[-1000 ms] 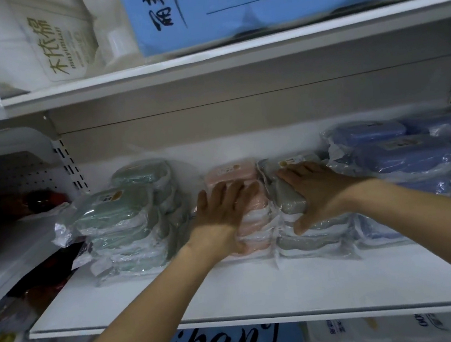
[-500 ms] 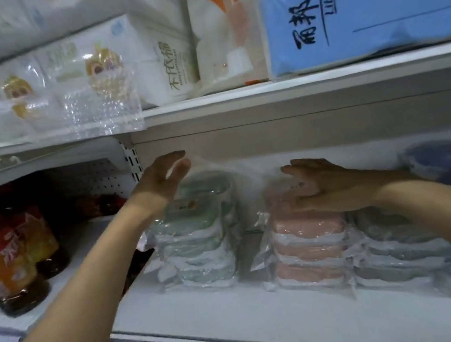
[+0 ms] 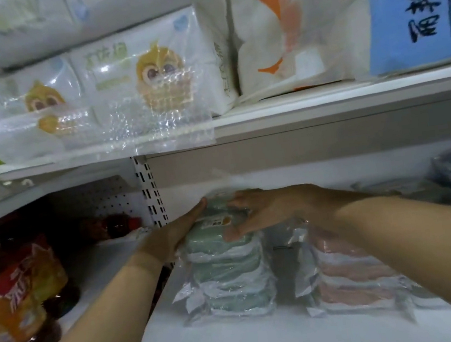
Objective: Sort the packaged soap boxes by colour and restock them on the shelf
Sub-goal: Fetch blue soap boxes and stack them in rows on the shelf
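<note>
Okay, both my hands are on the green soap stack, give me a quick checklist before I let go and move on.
1. Left hand steadies the left side of the green stack: ok.
2. Right hand holds the top green box: ok.
3. Green stack holds only green boxes, as far as shows: ok.
4. Gap between green stack and pink stack: ok, they stand apart.
5. Green stack straight: cannot tell, wrappers blur the edges.
6. Stack sits well back from the shelf front edge: ok.
</note>
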The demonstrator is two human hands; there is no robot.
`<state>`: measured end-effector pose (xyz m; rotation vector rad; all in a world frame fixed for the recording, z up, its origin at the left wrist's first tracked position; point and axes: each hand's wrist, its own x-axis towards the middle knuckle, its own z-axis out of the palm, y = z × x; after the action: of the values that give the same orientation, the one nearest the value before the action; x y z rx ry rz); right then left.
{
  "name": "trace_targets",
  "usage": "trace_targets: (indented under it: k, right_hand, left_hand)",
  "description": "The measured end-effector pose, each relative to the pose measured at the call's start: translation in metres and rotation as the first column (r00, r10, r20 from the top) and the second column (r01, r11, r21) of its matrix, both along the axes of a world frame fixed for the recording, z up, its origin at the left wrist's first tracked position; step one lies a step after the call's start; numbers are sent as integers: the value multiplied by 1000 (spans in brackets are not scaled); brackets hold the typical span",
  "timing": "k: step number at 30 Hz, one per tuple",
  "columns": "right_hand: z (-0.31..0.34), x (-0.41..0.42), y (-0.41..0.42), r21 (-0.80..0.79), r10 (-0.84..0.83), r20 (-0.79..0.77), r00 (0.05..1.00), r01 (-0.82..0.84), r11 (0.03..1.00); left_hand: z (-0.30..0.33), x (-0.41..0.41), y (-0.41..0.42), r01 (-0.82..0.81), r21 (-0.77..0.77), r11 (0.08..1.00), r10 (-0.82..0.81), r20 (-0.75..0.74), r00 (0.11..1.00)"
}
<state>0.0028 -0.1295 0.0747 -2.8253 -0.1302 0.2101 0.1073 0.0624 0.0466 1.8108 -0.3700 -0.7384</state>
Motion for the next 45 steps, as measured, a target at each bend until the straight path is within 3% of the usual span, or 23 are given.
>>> trace_targets:
  k: [7,15,19,21,22,23,24,25,27,29,30,32,34,37,41,45]
  right_hand:
    - [-3,1,3,-99,-65,-20,998,63,993]
    - [3,-32,-36,-89,-105,-15,994,103,991]
    - [-7,-43,-48,-30,-116,16,993,117,993]
    - [-10,-48,-48,-23,-125,13,992,125,992]
    - [-10,-51,-47,-33,-129,7,992,129,991]
    - [-10,-53,-48,-52,-132,10,991,132,990]
    - [-10,-55,-48,-72,-127,27,992,128,989]
    - [-10,-58,-47,-90,-120,49,992,124,988]
    - [-11,-66,-44,-77,-110,92,990,118,990]
    - [-11,-79,-41,-37,-100,143,985,107,994]
    - [-11,-87,-42,-42,-94,166,982,102,994]
    - [-13,-105,-48,-73,-108,189,976,124,990]
    - [-13,-122,-62,-55,-156,178,972,168,984]
    - [-16,-133,-81,26,-266,122,956,265,964]
    - [-19,-117,-81,181,-315,216,924,279,943]
    - [-21,-86,-62,493,-336,146,931,226,840]
  left_hand:
    - [-9,-8,-8,17,-230,973,-45,-114,992]
    - [-23,-35,-44,42,-284,958,-103,-203,974]
    - [-23,-28,-58,72,-270,960,-117,-153,981]
    - [-21,-26,-57,103,-115,988,-103,3,995]
    - [-18,-28,-55,95,4,995,-95,189,977]
    - [-15,-28,-53,15,132,991,-73,445,892]
    - [-10,-33,-49,-130,155,979,-10,681,733]
    - [-4,-40,-45,-209,85,974,58,801,596]
    - [3,-58,-35,-28,-68,997,73,843,533]
    - [1,-79,-27,244,129,961,-248,792,558]
    - [-4,-80,-27,291,272,917,-388,773,502]
    - [-15,-70,-29,235,427,873,-486,801,350]
    - [-17,-61,-33,187,425,886,-464,826,321]
    - [-18,-57,-39,253,392,884,-453,853,259]
    - [-21,-52,-40,246,383,890,-440,862,250]
    - [-21,-53,-40,250,396,884,-454,855,250]
